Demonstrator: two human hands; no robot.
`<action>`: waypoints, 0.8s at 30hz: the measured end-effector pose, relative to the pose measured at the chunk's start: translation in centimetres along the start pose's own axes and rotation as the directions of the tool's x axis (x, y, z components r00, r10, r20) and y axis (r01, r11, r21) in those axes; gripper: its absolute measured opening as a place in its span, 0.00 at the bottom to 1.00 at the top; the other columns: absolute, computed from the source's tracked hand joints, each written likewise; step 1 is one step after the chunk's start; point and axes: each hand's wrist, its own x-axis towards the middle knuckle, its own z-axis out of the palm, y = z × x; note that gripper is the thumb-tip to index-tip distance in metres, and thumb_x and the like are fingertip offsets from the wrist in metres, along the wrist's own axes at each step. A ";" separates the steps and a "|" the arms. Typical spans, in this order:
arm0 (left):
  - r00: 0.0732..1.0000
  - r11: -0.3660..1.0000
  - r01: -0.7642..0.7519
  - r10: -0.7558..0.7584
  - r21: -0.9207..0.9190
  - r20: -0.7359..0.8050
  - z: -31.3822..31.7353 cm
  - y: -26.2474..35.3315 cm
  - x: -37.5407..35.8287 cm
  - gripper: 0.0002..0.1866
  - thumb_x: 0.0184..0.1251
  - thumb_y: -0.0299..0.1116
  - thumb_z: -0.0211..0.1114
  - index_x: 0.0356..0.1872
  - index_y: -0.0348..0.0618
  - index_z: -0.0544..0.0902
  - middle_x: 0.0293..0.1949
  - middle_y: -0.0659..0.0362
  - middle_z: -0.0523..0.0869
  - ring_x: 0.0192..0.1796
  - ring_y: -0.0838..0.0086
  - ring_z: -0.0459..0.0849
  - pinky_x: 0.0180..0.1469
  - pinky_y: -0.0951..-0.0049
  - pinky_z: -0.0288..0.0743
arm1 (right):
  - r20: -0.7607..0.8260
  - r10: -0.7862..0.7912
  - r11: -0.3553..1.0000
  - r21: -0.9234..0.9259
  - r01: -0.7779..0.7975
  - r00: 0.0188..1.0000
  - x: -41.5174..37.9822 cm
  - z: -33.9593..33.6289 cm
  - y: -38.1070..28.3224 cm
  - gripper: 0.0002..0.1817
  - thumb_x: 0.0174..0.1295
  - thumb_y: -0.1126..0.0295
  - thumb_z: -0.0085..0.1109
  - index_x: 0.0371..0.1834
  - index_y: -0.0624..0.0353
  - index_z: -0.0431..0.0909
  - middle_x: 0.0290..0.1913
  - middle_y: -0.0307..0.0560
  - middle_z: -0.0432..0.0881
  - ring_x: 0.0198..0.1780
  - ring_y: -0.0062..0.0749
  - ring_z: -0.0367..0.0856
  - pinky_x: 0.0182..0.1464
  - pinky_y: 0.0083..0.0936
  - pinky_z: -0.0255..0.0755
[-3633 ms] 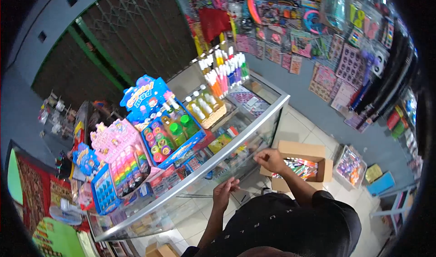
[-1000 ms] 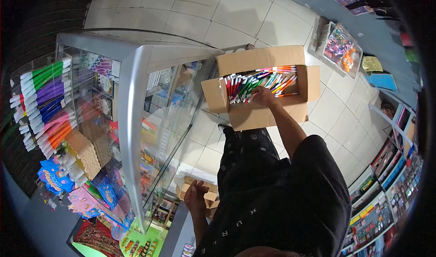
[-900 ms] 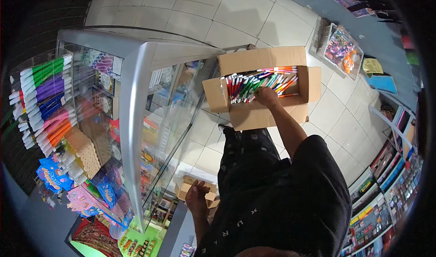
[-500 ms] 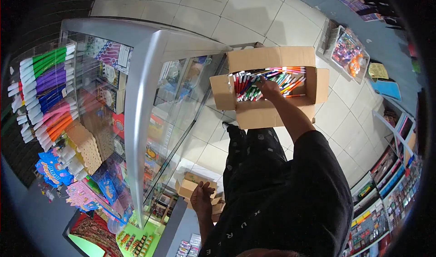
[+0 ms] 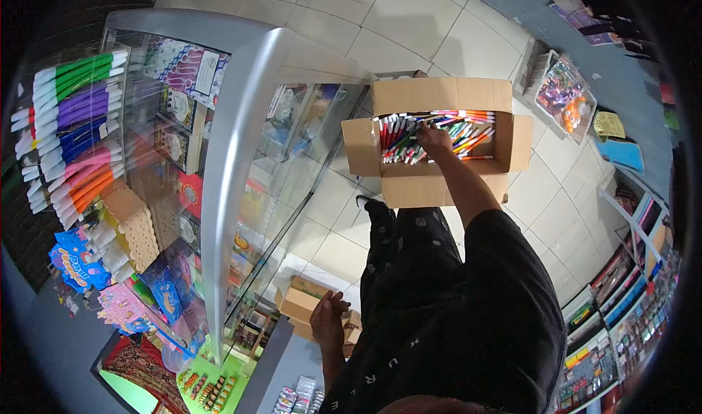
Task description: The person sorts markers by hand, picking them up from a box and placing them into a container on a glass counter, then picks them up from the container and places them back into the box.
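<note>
An open cardboard box (image 5: 439, 191) stands on the floor, holding a heap of felt-tip markers (image 5: 401, 142) with white, red, green, orange and purple parts. My right hand (image 5: 437, 142) reaches down into it over the middle of the heap. Its fingers are bent among the markers, and what lies between them is hidden. On the lower left, my left hand (image 5: 328, 320) hangs beside my body with fingers loosely bent and nothing visible in them. Below and behind it are smaller open cardboard boxes (image 5: 301, 302).
A glass display case (image 5: 245, 158) stands on the left, with bundles of coloured markers (image 5: 80, 132) on top. At the upper right sits a plastic basket (image 5: 563, 96) of wrapped items. A stocked shelf (image 5: 599, 355) runs along the lower right. Pale tiles (image 5: 329, 202) cover the floor.
The view has shifted slightly. My right hand stays in the box, its fingers a little more curled over the markers. My left hand remains low at my side.
</note>
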 end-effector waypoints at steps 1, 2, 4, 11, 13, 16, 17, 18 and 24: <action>1.000 1.000 -0.013 0.013 0.006 0.015 -0.1 0.0 0.0 0.21 0.74 0.36 0.53 0.58 0.28 0.73 0.45 0.44 0.85 0.40 0.65 0.85 0.48 0.64 0.79 | 0.010 0.088 0.990 0.114 -0.089 0.996 0.1 0.6 0.0 0.12 0.62 0.67 0.51 0.47 0.51 0.79 0.62 0.47 0.72 0.56 0.43 0.78 0.44 0.34 0.82; 1.000 1.000 -0.014 0.013 0.028 0.014 -0.1 0.1 0.1 0.21 0.74 0.36 0.54 0.58 0.28 0.73 0.44 0.44 0.85 0.40 0.65 0.85 0.48 0.65 0.79 | 0.028 0.173 0.958 0.225 -0.175 0.985 0.6 1.9 -0.1 0.10 0.61 0.67 0.52 0.42 0.50 0.80 0.62 0.47 0.72 0.55 0.43 0.78 0.45 0.35 0.82; 1.000 0.997 -0.017 0.016 0.070 0.013 -0.1 0.4 0.5 0.22 0.74 0.37 0.54 0.58 0.28 0.72 0.43 0.44 0.85 0.40 0.65 0.85 0.47 0.65 0.78 | -0.116 -0.139 0.986 0.074 0.148 0.983 -0.5 1.6 0.8 0.08 0.59 0.63 0.54 0.38 0.49 0.81 0.56 0.46 0.76 0.51 0.45 0.80 0.46 0.37 0.80; 0.977 0.985 -0.144 0.157 -0.094 0.146 -1.3 0.2 2.1 0.23 0.74 0.38 0.55 0.58 0.26 0.72 0.43 0.43 0.85 0.39 0.67 0.85 0.46 0.68 0.78 | -0.208 -0.011 0.927 0.365 0.089 0.978 -2.5 -0.9 -0.6 0.10 0.58 0.62 0.59 0.37 0.55 0.79 0.40 0.54 0.79 0.43 0.49 0.82 0.43 0.42 0.79; 0.971 0.984 -0.168 0.175 -0.052 0.162 -1.6 0.3 2.6 0.24 0.73 0.39 0.55 0.59 0.26 0.71 0.45 0.43 0.84 0.38 0.66 0.85 0.45 0.68 0.78 | -0.194 0.045 0.880 0.472 0.053 0.980 -4.5 -4.3 -1.2 0.14 0.61 0.57 0.59 0.36 0.58 0.79 0.40 0.55 0.79 0.43 0.49 0.81 0.44 0.43 0.76; 0.936 0.968 -0.235 0.251 -0.092 0.247 -2.4 0.9 3.7 0.27 0.73 0.41 0.57 0.60 0.26 0.69 0.47 0.42 0.83 0.37 0.65 0.85 0.44 0.67 0.78 | -0.210 0.168 0.777 0.629 0.002 0.963 -6.3 -5.7 -1.5 0.16 0.60 0.56 0.61 0.37 0.60 0.78 0.39 0.55 0.79 0.44 0.51 0.80 0.47 0.43 0.73; 0.936 0.970 -0.232 0.242 -0.068 0.254 -2.7 1.3 4.0 0.27 0.73 0.42 0.56 0.61 0.25 0.69 0.47 0.42 0.83 0.37 0.65 0.85 0.44 0.69 0.77 | -0.221 0.196 0.743 0.669 0.003 0.955 -7.2 -6.2 -1.8 0.16 0.60 0.57 0.61 0.38 0.61 0.77 0.38 0.55 0.79 0.44 0.51 0.80 0.46 0.43 0.73; 0.932 0.967 -0.242 0.253 -0.074 0.260 -2.6 2.2 4.1 0.27 0.73 0.42 0.55 0.60 0.25 0.69 0.47 0.42 0.83 0.37 0.65 0.85 0.44 0.69 0.77 | -0.230 0.226 0.706 0.708 0.004 0.947 -8.4 -7.7 -2.4 0.16 0.61 0.57 0.61 0.38 0.61 0.77 0.38 0.56 0.79 0.44 0.51 0.79 0.45 0.42 0.72; 0.883 0.915 -0.368 0.399 -0.164 0.249 -4.3 5.0 5.8 0.21 0.73 0.38 0.56 0.58 0.30 0.75 0.46 0.46 0.84 0.37 0.70 0.85 0.41 0.74 0.76 | -0.261 0.315 0.591 0.807 0.026 0.912 -11.2 -7.6 -3.9 0.24 0.63 0.50 0.59 0.32 0.65 0.74 0.30 0.58 0.77 0.33 0.47 0.76 0.37 0.39 0.68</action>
